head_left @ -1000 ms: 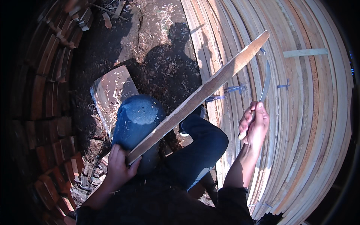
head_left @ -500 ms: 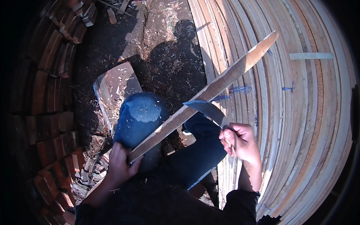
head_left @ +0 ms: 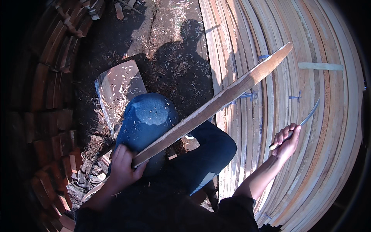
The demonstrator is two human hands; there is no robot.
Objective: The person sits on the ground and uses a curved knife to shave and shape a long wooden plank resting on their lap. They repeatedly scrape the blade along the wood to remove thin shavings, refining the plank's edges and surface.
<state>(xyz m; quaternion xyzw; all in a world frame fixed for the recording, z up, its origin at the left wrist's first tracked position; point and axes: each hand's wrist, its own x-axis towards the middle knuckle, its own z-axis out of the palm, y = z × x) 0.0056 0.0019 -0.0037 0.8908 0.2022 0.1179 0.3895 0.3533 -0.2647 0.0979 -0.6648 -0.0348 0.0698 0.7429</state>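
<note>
A long, narrow wooden slat slants from beside my left thigh up to the far right, its far end rough and pointed. My left hand grips its near end, fingers wrapped round the wood. The slat crosses my knee in blue jeans. Out to the right, my right hand is closed on the handle of a curved knife. The blade points up and away, clear of the slat, seen nearly edge-on. Part of the handle shows below my fist.
Long stacked wooden strips cover the right side, tied with blue bands; a pale short strip lies across them. Cut blocks are piled at left. A shaving-strewn board rests on the dirt floor.
My right hand has swung right with the knife, off the slat and over the stacked strips. My left hand keeps its hold; the slat's far end sits slightly lower and further right.
</note>
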